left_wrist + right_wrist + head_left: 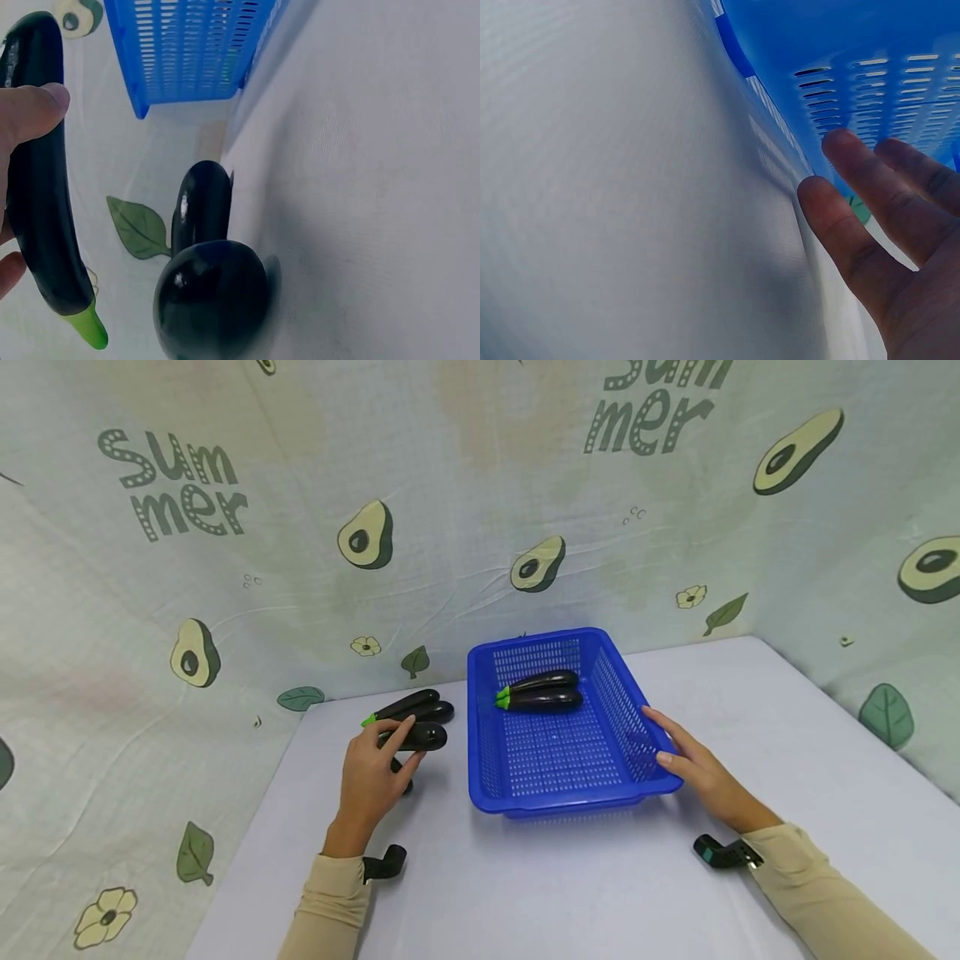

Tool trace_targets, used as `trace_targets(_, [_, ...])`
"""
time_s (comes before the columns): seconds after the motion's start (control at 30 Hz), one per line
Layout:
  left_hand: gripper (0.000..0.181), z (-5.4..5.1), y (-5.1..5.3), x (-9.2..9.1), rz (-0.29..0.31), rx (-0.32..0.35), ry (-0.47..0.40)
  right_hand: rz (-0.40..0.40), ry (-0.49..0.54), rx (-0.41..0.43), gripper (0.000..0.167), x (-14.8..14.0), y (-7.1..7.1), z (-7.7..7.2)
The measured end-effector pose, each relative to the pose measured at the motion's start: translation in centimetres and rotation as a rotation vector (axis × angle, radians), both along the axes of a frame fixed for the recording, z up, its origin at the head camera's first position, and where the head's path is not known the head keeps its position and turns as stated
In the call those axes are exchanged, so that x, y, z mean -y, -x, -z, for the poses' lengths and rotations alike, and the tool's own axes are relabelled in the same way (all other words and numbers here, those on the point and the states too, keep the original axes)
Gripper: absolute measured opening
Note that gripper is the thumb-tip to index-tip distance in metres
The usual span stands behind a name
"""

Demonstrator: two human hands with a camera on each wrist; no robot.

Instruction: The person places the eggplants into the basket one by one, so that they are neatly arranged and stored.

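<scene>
My left hand (375,772) pinches a dark eggplant (426,737) between thumb and fingers, to the left of the basket. In the left wrist view, the held eggplant (41,195) stands above the table with its green stem end down. Two more eggplants (405,702) lie just behind that hand, and another dark one (407,786) is partly hidden under it. My right hand (697,772) holds the right rim of a blue plastic basket (555,802), thumb on top. In the right wrist view, several fingers (855,240) extend along the outer wall. Two eggplants (543,698) lie side by side inside.
A white-covered table (562,893) carries everything. Behind it hangs a cloth (450,460) printed with avocados, leaves and lettering, close to the basket's far edge. Both wrists wear black devices (386,862).
</scene>
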State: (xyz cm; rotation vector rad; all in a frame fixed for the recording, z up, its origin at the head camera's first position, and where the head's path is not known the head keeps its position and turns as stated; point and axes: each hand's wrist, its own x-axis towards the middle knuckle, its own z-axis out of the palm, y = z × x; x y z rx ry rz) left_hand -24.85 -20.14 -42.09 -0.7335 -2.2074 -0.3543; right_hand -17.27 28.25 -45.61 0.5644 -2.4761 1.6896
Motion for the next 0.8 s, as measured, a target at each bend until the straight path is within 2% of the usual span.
trace_targets(0.37, [0.063, -0.6, -0.4, -1.0, -0.003, -0.017, 0.004, 0.01, -0.008, -0.003, 0.062, 0.0, -0.2, 0.1])
trace_targets(0.8, [0.061, -2.1, -0.1, -3.0, 0.035, -0.004, -0.011, 0.01, -0.013, -0.004, 0.062, -0.1, 0.1, 0.1])
